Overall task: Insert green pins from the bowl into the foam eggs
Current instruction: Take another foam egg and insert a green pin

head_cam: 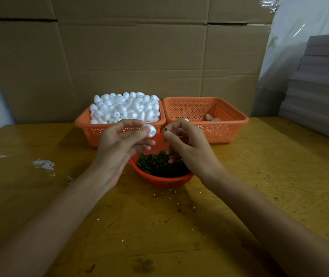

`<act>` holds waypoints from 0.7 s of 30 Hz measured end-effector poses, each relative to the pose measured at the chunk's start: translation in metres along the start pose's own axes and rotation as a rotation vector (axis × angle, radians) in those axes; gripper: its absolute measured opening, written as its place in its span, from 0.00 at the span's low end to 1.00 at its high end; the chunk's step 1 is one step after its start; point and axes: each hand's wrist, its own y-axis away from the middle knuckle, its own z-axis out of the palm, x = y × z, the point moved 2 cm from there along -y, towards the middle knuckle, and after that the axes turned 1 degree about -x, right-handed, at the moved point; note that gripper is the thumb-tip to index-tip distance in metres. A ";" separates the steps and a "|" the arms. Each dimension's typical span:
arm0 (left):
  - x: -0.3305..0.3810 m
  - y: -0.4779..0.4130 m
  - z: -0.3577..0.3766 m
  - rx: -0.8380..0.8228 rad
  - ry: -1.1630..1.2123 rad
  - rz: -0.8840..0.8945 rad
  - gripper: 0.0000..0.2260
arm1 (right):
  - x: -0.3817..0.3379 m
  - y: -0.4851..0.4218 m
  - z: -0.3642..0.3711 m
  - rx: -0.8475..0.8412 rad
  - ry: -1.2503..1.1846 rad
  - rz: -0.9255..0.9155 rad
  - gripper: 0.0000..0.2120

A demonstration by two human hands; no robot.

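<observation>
Both forearms were stretched forward and the hands held close together. A foam egg (149,130) was pinched at the fingertips of the left hand (119,144) (palm turned inward). Just beside it, a green pin (165,129) was pinched by the right hand (187,144).

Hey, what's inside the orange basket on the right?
The right basket holds just a few foam eggs near its front wall. That wall and the right hand hide the near part of its floor.
</observation>
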 end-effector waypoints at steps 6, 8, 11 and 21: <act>0.001 0.001 0.001 0.001 0.011 -0.004 0.18 | 0.001 0.000 0.002 0.004 0.047 -0.052 0.05; 0.001 0.001 0.001 -0.003 0.018 -0.007 0.19 | 0.001 0.000 0.001 0.025 0.072 -0.077 0.06; 0.001 0.001 0.001 -0.009 0.020 -0.008 0.20 | 0.001 0.001 0.001 0.050 0.088 -0.100 0.06; 0.001 0.001 0.002 -0.001 0.016 0.019 0.19 | 0.001 0.003 0.000 0.076 0.138 -0.196 0.03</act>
